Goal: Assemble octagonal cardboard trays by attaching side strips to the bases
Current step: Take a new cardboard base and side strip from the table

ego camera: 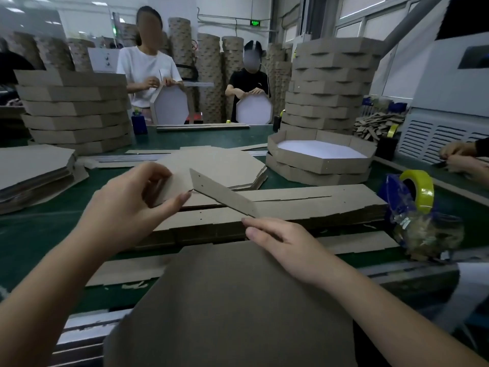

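Note:
A brown cardboard side strip [225, 193] is raised above the green table, folded at a crease. My left hand [132, 205] pinches its left panel between thumb and fingers. My right hand [280, 239] holds the strip's near right end, fingers laid along its edge. A large octagonal cardboard base [232, 308] lies tilted toward me under my forearms. Flat strips [304, 205] are piled just beyond my hands. A stack of flat octagonal bases [225, 165] lies further back.
Finished trays [320, 157] with white insides sit at the right, under a tall stack [328, 83]. A blue tape dispenser with yellow tape [412, 192] stands right. More stacks [74, 109] are at the left. Two people across the table hold trays; another person's hands [463, 157] are at far right.

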Tool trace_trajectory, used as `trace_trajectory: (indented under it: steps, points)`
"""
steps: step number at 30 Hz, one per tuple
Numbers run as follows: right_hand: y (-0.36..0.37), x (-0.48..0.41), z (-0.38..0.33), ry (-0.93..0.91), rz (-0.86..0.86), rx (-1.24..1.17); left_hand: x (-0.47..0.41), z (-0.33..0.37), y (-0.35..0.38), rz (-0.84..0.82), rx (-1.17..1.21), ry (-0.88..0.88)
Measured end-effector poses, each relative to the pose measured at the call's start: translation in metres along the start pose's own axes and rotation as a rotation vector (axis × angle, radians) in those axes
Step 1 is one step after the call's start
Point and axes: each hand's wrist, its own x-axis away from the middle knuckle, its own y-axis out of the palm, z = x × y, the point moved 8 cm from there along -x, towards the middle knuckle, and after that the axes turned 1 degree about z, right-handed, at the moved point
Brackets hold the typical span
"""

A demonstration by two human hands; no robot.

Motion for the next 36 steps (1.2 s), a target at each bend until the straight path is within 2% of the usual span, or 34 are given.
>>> trace_trajectory:
  steps: [5, 11, 15, 21, 24, 26, 30, 36]
  points:
    - [-0.007, 0.006, -0.017, -0.064, 0.087, -0.042, 0.014, 0.032, -0.032, 0.173, 0.043, 0.062]
    - [-0.05, 0.036, -0.055, -0.211, 0.325, -0.056, 0.026, 0.056, -0.041, 0.223, 0.166, 0.15]
    - [-0.086, 0.064, -0.086, -0.345, 0.498, 0.0, 0.024, 0.081, -0.041, 0.209, 0.197, 0.261]
    - [-0.152, 0.123, -0.111, -0.382, 0.812, 0.193, 0.023, 0.132, -0.026, 0.088, 0.204, 0.498]
    - [-0.174, 0.153, -0.115, -0.325, 0.98, 0.369, 0.026, 0.147, -0.008, 0.002, 0.212, 0.554]
    - [-0.184, 0.171, -0.107, -0.285, 1.035, 0.378, 0.027, 0.148, 0.003, -0.027, 0.23, 0.55]
    - [-0.192, 0.195, -0.057, -0.063, 1.065, 0.134, 0.031, 0.151, 0.017, -0.011, 0.162, 0.55]
    - [-0.162, 0.19, 0.038, 0.275, 0.967, -0.232, 0.036, 0.15, 0.048, -0.083, 0.038, 0.534]
